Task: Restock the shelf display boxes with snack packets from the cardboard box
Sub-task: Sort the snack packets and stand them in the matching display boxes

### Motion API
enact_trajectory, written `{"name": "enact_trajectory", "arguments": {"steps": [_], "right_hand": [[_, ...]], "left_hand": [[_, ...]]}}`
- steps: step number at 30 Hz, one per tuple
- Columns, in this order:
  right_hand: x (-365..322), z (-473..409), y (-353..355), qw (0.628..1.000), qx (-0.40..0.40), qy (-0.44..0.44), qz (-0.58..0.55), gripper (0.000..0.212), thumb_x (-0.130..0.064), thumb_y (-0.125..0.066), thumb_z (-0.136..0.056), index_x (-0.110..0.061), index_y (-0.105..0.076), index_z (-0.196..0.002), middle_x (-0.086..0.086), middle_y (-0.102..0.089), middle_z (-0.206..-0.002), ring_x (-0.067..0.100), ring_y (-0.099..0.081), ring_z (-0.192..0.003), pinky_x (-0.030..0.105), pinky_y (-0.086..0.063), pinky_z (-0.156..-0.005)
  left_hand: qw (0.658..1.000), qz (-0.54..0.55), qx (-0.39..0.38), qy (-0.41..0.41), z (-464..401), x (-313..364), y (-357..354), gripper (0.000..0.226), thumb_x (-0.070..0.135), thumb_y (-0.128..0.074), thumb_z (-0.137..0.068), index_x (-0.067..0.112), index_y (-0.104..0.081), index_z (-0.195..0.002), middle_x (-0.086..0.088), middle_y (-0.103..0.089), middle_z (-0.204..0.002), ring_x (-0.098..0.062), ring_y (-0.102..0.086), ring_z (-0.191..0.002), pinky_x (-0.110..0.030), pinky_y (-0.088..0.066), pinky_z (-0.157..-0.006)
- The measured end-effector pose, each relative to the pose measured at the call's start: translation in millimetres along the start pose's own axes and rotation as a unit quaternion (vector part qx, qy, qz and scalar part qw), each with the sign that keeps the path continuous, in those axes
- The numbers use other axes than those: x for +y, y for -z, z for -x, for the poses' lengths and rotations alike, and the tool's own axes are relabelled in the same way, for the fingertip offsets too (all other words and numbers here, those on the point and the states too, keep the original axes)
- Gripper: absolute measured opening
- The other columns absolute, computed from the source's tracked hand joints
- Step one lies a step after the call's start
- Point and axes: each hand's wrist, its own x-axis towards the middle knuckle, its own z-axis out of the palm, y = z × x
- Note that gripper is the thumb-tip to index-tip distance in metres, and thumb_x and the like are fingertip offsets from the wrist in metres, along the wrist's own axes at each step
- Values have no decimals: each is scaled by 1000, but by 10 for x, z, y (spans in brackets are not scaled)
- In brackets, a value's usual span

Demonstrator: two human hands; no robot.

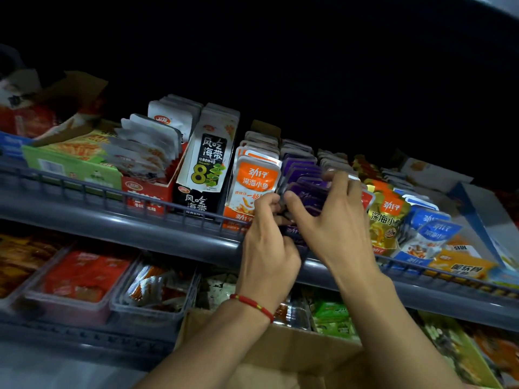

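Note:
Purple snack packets [304, 175] stand in a row on the upper grey shelf [146, 234], between orange packets [257, 181] and gold ones [389, 217]. My left hand [268, 248], with a red string bracelet at the wrist, curls round the front purple packets at the shelf rail. My right hand [331, 220] grips the same purple stack from the right, its fingers over the packet tops. The cardboard box [252, 357] sits open below my forearms.
Black-and-white seaweed packets [205, 164] and white packets in a red box [148, 153] stand to the left. Blue packets [429, 237] lie to the right. The lower shelf holds clear tubs of red snacks [81, 279] and green packets [331, 318].

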Motion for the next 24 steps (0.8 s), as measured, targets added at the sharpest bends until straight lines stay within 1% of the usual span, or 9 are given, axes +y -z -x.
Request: {"name": "enact_trajectory", "arguments": {"steps": [3,5,7,10,12,14,16,20,24], "right_hand": [[54,91,-9,1000,-16,2,3,78,-68,-63,-83,-17,-37,-137,8,-46,-130,25,-58,-106,27,-40,-72],[59,135,-56,1000,-12,7,8,78,-65,-65,-83,-17,-37,-137,8,-46,-129,26,-59,-105,27,-44,-73],[46,130,-91,1000,1,-3,1,77,-64,-67,-84,-16,-37,-136,8,-47,-128,26,-59,-105,29,-47,-76],[39,104,-118,1000,17,-17,11,74,-64,-66,-84,-16,-39,-133,8,-51,-125,28,-62,-100,40,-55,-79],[37,88,-128,999,20,-28,9,70,-62,-66,-83,-16,-40,-130,7,-52,-122,27,-61,-97,40,-53,-77],[31,67,-139,999,20,-36,-1,67,-58,-66,-82,-16,-42,-128,7,-52,-120,26,-59,-97,34,-45,-74],[24,49,-150,999,24,-36,0,65,-57,-65,-82,-15,-44,-127,6,-53,-119,24,-58,-97,31,-40,-73],[-4,57,-163,996,45,-8,75,62,-62,-60,-86,-14,-47,-123,8,-53,-115,26,-58,-96,39,-52,-71],[83,-57,-199,986,64,52,146,64,-72,-50,-90,-15,-48,-119,11,-51,-116,28,-51,-102,41,-50,-78]], "left_hand": [[1000,1,7,-1,3,-12,3,65,-18,-48,-80,20,-38,-132,22,-52,-116,5,-57,-112,-24,-53,-96],[1000,10,16,5,11,-30,-3,64,-18,-45,-81,20,-40,-132,15,-56,-119,3,-57,-114,-23,-52,-99],[1000,21,18,10,21,-31,-5,65,-19,-42,-81,21,-40,-131,5,-58,-125,0,-57,-119,-27,-52,-101],[999,40,25,13,17,-27,-1,64,-20,-40,-81,25,-40,-127,6,-59,-124,-2,-59,-118,-36,-55,-97],[998,51,32,14,2,-29,-1,62,-20,-41,-82,24,-40,-124,12,-59,-119,-1,-61,-115,-37,-56,-94],[998,53,32,15,-5,-34,-4,60,-20,-41,-81,22,-41,-125,10,-60,-120,-2,-61,-114,-36,-57,-93],[998,50,22,14,-1,-40,-2,60,-20,-43,-82,21,-41,-126,4,-60,-123,-3,-61,-115,-35,-57,-93],[999,28,17,5,-12,-33,7,54,-18,-47,-82,20,-43,-121,1,-60,-118,-3,-61,-111,-26,-56,-91],[1000,18,19,-10,-21,-15,-14,50,-19,-48,-81,18,-41,-115,2,-55,-114,-4,-60,-104,-19,-54,-85]]}}
